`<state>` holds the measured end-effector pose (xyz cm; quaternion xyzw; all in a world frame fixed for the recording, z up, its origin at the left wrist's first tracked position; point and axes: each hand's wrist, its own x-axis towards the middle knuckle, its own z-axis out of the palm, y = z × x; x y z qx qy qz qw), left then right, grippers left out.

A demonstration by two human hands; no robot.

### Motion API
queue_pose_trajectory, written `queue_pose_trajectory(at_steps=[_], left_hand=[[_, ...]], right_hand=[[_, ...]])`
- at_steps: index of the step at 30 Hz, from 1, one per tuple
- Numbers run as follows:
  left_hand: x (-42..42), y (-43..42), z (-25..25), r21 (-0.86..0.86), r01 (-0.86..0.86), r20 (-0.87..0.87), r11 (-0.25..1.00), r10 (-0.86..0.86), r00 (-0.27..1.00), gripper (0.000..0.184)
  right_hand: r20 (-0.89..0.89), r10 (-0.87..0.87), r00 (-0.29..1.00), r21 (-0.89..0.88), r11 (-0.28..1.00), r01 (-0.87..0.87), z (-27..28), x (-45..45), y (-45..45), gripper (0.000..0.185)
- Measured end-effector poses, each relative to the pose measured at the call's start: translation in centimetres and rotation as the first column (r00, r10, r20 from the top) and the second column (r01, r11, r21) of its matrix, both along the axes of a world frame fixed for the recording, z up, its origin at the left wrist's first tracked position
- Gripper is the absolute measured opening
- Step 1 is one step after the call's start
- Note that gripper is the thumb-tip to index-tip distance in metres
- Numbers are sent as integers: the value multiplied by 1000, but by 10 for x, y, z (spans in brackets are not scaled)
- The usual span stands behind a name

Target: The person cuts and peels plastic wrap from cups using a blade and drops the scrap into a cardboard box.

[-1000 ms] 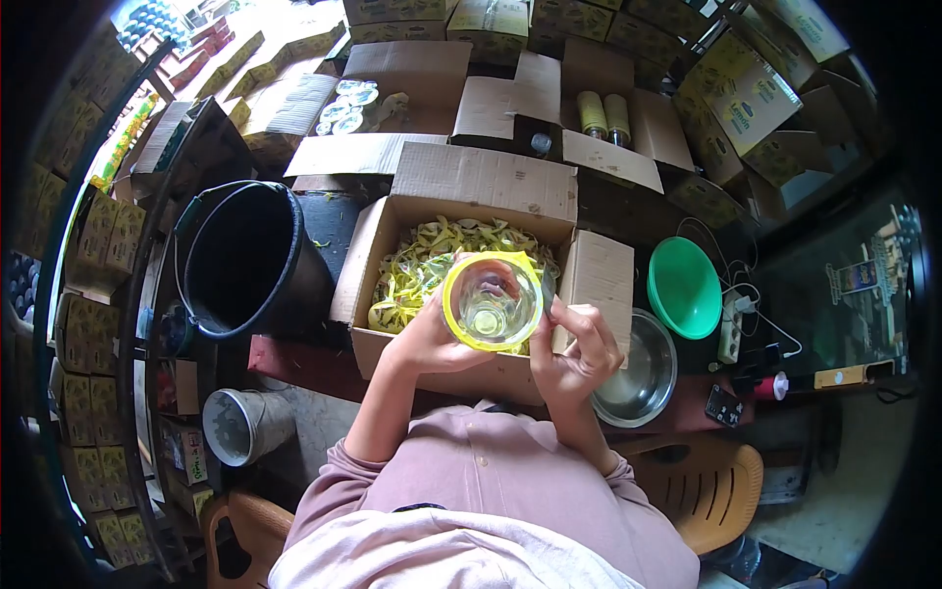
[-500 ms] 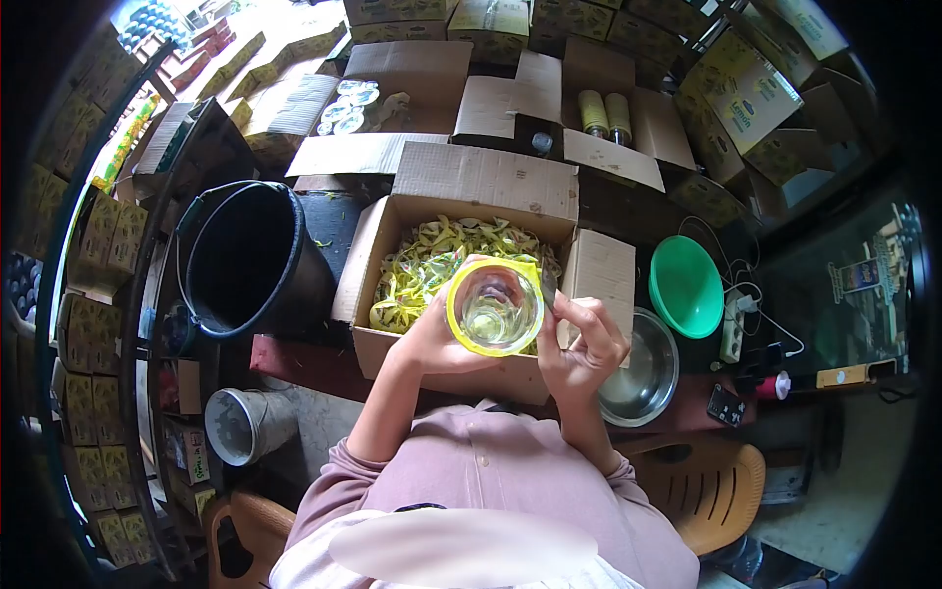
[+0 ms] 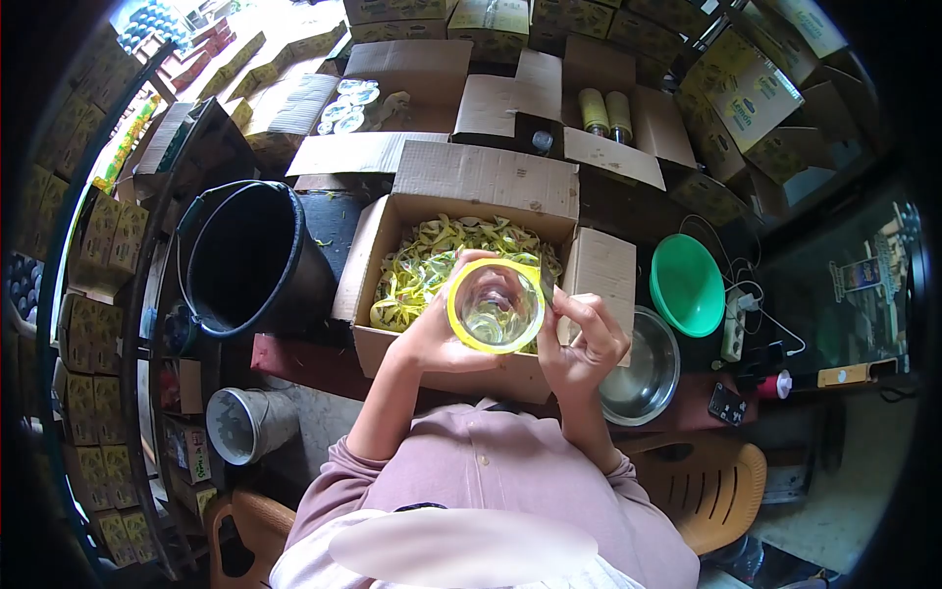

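My left hand (image 3: 437, 329) is wrapped around a clear cup (image 3: 498, 319) with a yellow rim. Its open mouth faces me, above the front of a cardboard box (image 3: 365, 250). Yellow-green strips and scraps (image 3: 417, 265) fill much of that box. Between the fingers of my right hand (image 3: 584, 344) is a small dark blade (image 3: 548, 280), pinched upright. The blade stands against or very near the right side of the yellow rim; exact contact cannot be made out. Part of the cup's outer wall is hidden by my left hand.
A black bucket (image 3: 299, 265) stands left of the box, with a grey pail (image 3: 270, 422) lower down. At the right are a green bowl (image 3: 684, 285) and a metal basin (image 3: 662, 378). Behind, open cartons hold wrapped cups (image 3: 348, 106) and two cylinders (image 3: 594, 113).
The cup has turned slightly in my left hand, and a jutting yellow corner at its upper rim no longer shows. The left fingers have shifted a little; my right hand is almost still.
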<state>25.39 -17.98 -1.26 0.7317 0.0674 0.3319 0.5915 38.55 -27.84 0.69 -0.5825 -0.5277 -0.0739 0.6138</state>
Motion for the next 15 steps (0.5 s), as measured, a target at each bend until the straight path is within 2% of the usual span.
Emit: queue_pose_trajectory(at_steps=[3, 6, 9, 12, 15], left_hand=[[6, -4, -2, -50, -77, 57, 996, 80, 995, 78], [8, -5, -3, -163, -43, 85, 986, 58, 995, 76], [6, -2, -2, -105, -34, 52, 994, 39, 998, 79], [6, -3, -5, -166, -39, 77, 985, 53, 996, 75], [5, -3, -2, -34, -95, 35, 995, 96, 995, 70]], right_hand=[[-21, -30, 999, 5, 1000, 30, 0, -1, 0, 23], [-17, -43, 999, 10, 999, 43, 1, -2, -2, 23], [11, -55, 998, 9, 998, 55, 0, -4, -5, 23], [37, -59, 998, 13, 998, 58, -2, -5, -5, 23], [50, -68, 996, -1, 998, 68, 0, -5, -5, 24]])
